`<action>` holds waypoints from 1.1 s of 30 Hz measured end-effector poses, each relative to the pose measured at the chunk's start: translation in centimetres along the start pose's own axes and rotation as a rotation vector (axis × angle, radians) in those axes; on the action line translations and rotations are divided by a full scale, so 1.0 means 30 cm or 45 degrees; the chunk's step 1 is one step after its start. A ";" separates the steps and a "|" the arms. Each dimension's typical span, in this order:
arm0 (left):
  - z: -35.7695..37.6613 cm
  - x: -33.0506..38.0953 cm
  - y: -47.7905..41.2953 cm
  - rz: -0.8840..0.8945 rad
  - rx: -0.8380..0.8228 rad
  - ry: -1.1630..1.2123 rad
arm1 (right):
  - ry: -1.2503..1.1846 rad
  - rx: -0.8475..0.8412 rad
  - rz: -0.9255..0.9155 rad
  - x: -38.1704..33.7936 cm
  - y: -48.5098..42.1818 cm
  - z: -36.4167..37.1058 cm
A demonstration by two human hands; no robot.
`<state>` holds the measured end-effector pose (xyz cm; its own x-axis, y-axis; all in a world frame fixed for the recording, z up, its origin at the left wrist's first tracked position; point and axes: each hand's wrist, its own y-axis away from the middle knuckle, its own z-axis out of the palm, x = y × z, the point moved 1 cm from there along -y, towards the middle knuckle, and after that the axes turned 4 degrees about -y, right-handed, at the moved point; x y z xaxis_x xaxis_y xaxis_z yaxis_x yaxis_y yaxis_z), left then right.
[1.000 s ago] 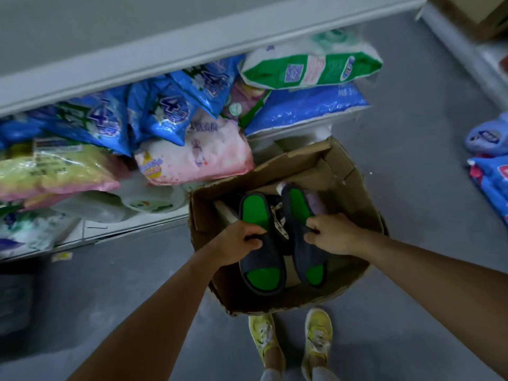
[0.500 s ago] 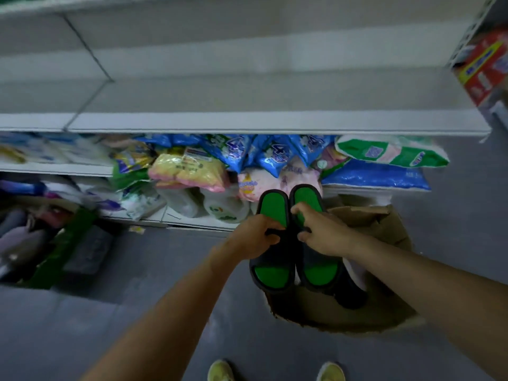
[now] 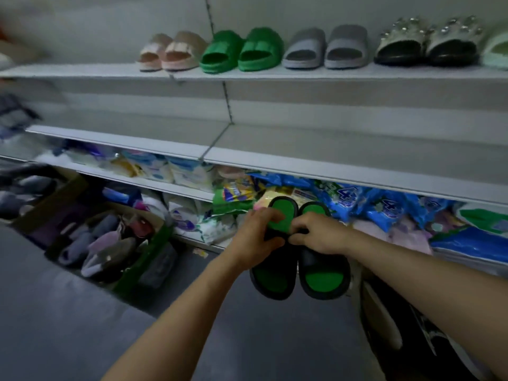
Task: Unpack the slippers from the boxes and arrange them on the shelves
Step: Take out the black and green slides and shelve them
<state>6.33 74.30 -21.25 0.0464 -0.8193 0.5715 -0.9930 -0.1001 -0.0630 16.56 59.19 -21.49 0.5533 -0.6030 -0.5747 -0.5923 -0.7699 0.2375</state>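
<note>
Just beyond both hands, glossy blue and yellow packets (image 3: 384, 207) crowd the low shelf. Above them juts a flat white shelf (image 3: 343, 171), and higher up, rows of slippers (image 3: 242, 50) stand in pairs: pink, green, grey and studded. Out past the left hand sits a brown carton (image 3: 49, 202), its contents blurred. The pair of slippers (image 3: 321, 259) is smooth moulded black with green footbeds. The left hand (image 3: 258, 237) grips one slipper and the right hand (image 3: 319, 235) pinches the other, side by side, with the rounded ends hanging below the wrists.
</note>
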 end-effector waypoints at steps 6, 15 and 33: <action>-0.345 -0.411 0.180 -0.513 -0.181 0.676 | 0.049 0.101 -0.049 -0.369 -0.249 -0.010; -0.715 -0.685 0.123 -0.446 -0.004 0.910 | 0.108 0.230 -0.204 -0.776 -0.593 -0.087; -1.491 -1.267 -0.383 -0.235 0.333 0.946 | 0.374 0.542 -0.519 -1.437 -1.441 -0.430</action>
<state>11.10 131.84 -5.65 0.0311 -0.1966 0.9800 -0.9145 -0.4012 -0.0514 25.85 115.77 3.12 0.8837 -0.3587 -0.3008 -0.4477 -0.8352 -0.3194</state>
